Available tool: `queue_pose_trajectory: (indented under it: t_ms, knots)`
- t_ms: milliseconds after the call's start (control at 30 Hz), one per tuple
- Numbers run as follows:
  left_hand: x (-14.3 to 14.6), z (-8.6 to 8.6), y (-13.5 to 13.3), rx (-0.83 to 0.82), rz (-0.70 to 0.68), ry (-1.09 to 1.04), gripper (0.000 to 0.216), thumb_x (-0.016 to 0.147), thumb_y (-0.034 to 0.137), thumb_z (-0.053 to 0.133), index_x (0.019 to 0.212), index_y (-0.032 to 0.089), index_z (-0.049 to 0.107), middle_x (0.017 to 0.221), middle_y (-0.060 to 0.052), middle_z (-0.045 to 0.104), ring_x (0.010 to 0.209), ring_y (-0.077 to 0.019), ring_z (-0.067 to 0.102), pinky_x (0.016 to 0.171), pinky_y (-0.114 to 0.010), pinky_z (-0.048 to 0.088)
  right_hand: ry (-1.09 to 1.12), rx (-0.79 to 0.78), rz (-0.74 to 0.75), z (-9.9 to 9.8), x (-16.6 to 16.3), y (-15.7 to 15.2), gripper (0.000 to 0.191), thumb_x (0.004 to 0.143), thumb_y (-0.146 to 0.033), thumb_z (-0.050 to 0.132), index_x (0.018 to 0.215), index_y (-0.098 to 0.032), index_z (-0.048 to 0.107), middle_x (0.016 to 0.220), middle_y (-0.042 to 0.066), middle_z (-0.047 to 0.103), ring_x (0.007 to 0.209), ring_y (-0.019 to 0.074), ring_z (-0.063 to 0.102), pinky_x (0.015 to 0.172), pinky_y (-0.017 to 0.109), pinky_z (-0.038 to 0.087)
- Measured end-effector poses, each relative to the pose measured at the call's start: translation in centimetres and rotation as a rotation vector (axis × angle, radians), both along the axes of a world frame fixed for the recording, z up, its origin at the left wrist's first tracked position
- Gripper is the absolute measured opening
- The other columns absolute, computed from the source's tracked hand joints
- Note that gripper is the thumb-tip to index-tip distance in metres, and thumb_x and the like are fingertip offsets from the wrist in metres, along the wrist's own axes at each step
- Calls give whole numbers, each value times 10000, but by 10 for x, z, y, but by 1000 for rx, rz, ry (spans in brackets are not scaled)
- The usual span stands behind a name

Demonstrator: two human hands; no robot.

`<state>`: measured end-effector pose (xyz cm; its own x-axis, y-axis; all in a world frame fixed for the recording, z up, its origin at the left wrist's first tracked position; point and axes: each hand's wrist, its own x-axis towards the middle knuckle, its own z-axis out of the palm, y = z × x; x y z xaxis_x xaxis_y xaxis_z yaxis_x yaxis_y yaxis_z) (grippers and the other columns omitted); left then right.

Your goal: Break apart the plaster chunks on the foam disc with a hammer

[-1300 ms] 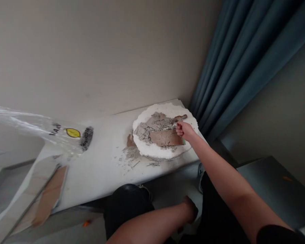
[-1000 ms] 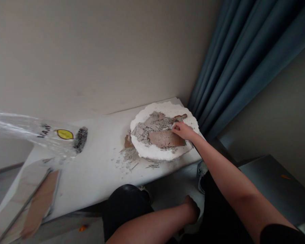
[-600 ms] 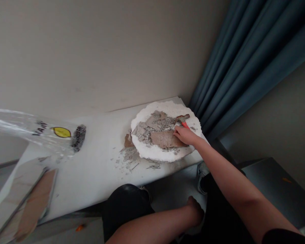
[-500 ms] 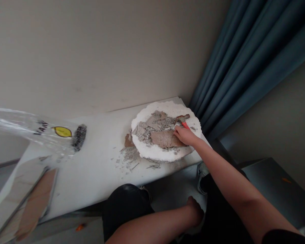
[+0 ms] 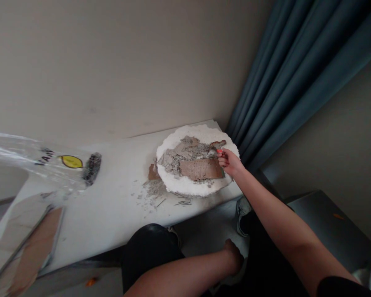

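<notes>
My right hand (image 5: 230, 162) is over the right side of a round white slab (image 5: 200, 189) with a rough edge. Its fingers are closed in a pinch; a thin pale sliver shows at the fingertips, too small to name. Just beyond them a claw hammer (image 5: 218, 143) lies on the slab, a bit of its red handle showing and the rest hidden by the hand. Below the fingers is a brown rectangular board (image 5: 200, 169) with a pitted surface, beside crumbled grey debris (image 5: 181, 152). Low between my legs, in shadow, hangs my left hand (image 5: 234, 255); its fingers are unclear.
Several nails (image 5: 183, 203) and grey crumbs lie on the white table (image 5: 111, 222) by its front edge. To the left are a clear plastic bag (image 5: 68, 165) with a yellow print and a brown panel (image 5: 37, 247). A blue curtain (image 5: 297, 82) hangs at right.
My right hand has lifted off the brown board and shifted slightly up, in front of the hammer's handle. The view has moved a little. My left hand stays low.
</notes>
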<state>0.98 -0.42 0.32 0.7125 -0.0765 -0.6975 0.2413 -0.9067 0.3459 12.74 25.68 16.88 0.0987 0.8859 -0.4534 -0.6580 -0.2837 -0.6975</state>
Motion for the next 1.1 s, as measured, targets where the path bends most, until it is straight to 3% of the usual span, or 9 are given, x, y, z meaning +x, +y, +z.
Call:
queue_pose_trajectory:
  t_ms: [67,167,333,533,667,800,900,1000,1100]
  knots:
    - [-1,2,1,9,-10,2,405,762,330,790,1137,178,778,1134,-184,764,1045,-363,692,938,-567,496,148,-42,-33,7,2,-1,312,1057,-255,429,751,-239,371,547,-92,376,375,55,151,311,146,145]
    - [-2,1,1,-3,9,0,418,766,331,782,1153,173,778,1148,-190,764,1061,-368,691,957,-569,487,225,26,-145,15,5,0,390,1096,-301,363,717,-250,285,542,-101,273,377,70,144,304,144,165]
    - [-1,-6,0,-51,158,-32,364,655,257,820,1019,258,808,1072,-130,792,1078,-392,696,945,-587,496,198,152,-157,19,11,4,419,1091,-388,406,711,-244,299,600,-85,299,414,71,175,328,136,173]
    - [-3,-7,0,-42,26,34,417,770,268,751,1184,227,770,1238,-163,752,1172,-393,673,1005,-600,490,323,-105,-40,12,9,5,383,1105,-360,285,739,-252,314,587,-72,311,427,86,284,345,126,254]
    - [-3,-6,0,-27,13,6,455,765,304,784,1206,194,762,1217,-180,756,1158,-397,680,987,-606,507,418,-179,-54,12,5,4,373,1101,-420,327,764,-259,335,566,-74,306,433,100,339,350,130,331]
    - [-2,-5,-1,-17,-33,19,479,807,312,753,1247,122,740,1212,-208,751,1155,-391,680,1010,-609,504,374,-220,-163,9,1,4,347,1104,-430,333,835,-245,450,584,-45,420,476,116,462,441,173,511]
    - [-4,-8,-3,-8,-44,30,472,839,317,715,1267,119,730,1241,-211,743,1174,-396,673,1029,-616,496,313,-196,-210,5,-1,5,396,1100,-474,290,923,-215,531,700,49,593,660,184,653,591,280,632]
    - [-5,-14,-4,-10,-10,-2,423,824,299,713,1231,191,752,1246,-181,748,1176,-398,673,1036,-633,478,306,-146,-207,2,-1,5,487,1075,-561,286,1017,-175,577,879,160,689,879,273,733,644,352,655]
    - [-3,-20,-5,-32,32,2,414,754,280,766,1166,233,774,1225,-157,758,1167,-403,672,1030,-637,471,303,-116,-202,1,0,5,548,1053,-600,306,1121,-144,602,961,194,706,936,294,740,644,361,652]
